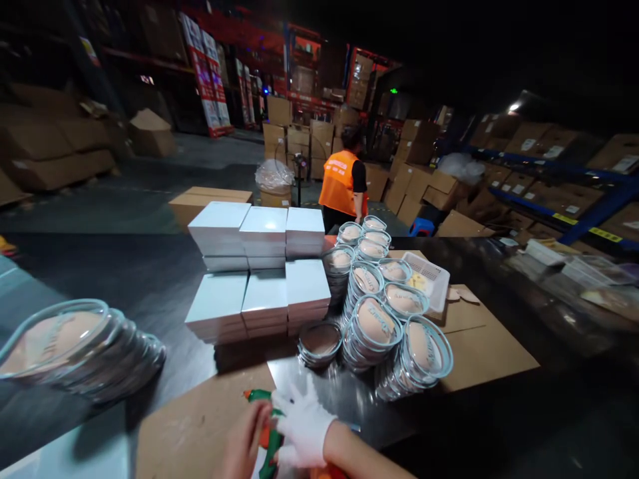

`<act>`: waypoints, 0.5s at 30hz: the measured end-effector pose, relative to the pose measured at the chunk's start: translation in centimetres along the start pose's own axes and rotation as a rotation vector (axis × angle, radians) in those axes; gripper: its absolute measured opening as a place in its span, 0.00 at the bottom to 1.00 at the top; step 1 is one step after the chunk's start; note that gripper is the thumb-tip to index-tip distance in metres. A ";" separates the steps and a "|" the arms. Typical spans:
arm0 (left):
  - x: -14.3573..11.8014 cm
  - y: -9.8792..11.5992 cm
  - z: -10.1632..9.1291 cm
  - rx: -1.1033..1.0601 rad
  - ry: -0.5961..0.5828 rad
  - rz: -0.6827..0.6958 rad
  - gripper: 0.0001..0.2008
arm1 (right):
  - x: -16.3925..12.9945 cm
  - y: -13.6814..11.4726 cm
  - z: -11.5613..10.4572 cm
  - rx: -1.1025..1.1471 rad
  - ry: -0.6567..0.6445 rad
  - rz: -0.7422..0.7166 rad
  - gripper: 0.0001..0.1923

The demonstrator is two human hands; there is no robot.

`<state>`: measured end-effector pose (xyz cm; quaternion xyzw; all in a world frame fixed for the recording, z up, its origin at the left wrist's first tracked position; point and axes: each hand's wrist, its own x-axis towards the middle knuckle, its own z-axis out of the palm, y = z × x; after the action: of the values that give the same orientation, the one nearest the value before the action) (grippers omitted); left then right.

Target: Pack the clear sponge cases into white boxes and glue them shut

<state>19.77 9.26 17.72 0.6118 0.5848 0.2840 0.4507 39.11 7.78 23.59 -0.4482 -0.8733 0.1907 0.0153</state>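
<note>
Looking down, head view: a person's 2 hands meet at the bottom edge over a sheet of cardboard (194, 426) on a dark table (150, 279).
Right hand (302, 426): wears a white glove, fingers spread and partly curled, resting on a green and orange tool (267, 429); whether it grips the tool tightly cannot be told.
Left hand (244, 442): bare, curled against the tool's left side, touching it; how firmly it holds cannot be told.
Tool: lies at the bottom centre on the cardboard, its orange tip pointing up-left, mostly covered by the 2 hands.
White boxes (262, 266): 6 stacks in 2 rows of 3, just beyond the cardboard at mid-table.
Round clear-lidded tins (374, 322): leaning stacks packed together right of the boxes, about 11 lids visible; exact count cannot be told.
Low stack of tins (319, 342): 1, lying flat, between the boxes and the leaning stacks.
Tins at left (74, 349): 1 tipped-over stack, well apart from the hands, blurred at the near edge.
White plastic tray (429, 276): 1, just behind the leaning tins.
Co-worker (344, 183): 1 person in an orange vest, back turned, beyond the table among cardboard cartons (299, 136).
</note>
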 end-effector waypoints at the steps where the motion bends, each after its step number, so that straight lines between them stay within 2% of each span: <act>1: -0.2 -0.8 -1.4 -0.029 0.117 -0.047 0.37 | -0.5 0.6 -0.5 0.038 -0.021 0.024 0.34; 4: -0.7 -1.3 -4.9 -0.059 0.405 -0.181 0.38 | -1.3 1.6 -2.1 0.137 -0.039 0.156 0.42; 6: -0.5 0.2 -5.5 -0.062 0.416 -0.169 0.36 | -1.1 1.4 -2.9 0.123 -0.035 0.177 0.42; 8: 0.1 2.8 -4.6 -0.065 0.297 -0.072 0.32 | -0.4 0.8 -3.3 0.072 -0.033 0.125 0.37; 10: 1.2 5.1 -2.9 -0.089 0.137 0.049 0.27 | 0.4 0.2 -3.6 0.020 -0.024 0.046 0.32; 11: 1.7 6.0 -2.0 -0.104 0.089 0.066 0.25 | 0.7 -0.1 -3.8 -0.003 -0.024 0.014 0.29; 13: 2.6 6.8 -0.9 -0.141 0.008 0.066 0.22 | 1.0 -0.2 -4.3 -0.037 -0.033 -0.041 0.25; 15: 3.1 6.9 -0.7 -0.186 -0.085 0.048 0.21 | 0.8 0.0 -5.0 -0.033 -0.055 -0.105 0.22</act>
<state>22.80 13.05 23.56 0.5927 0.5214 0.3215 0.5231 39.64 10.01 28.15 -0.3965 -0.8987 0.1873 -0.0062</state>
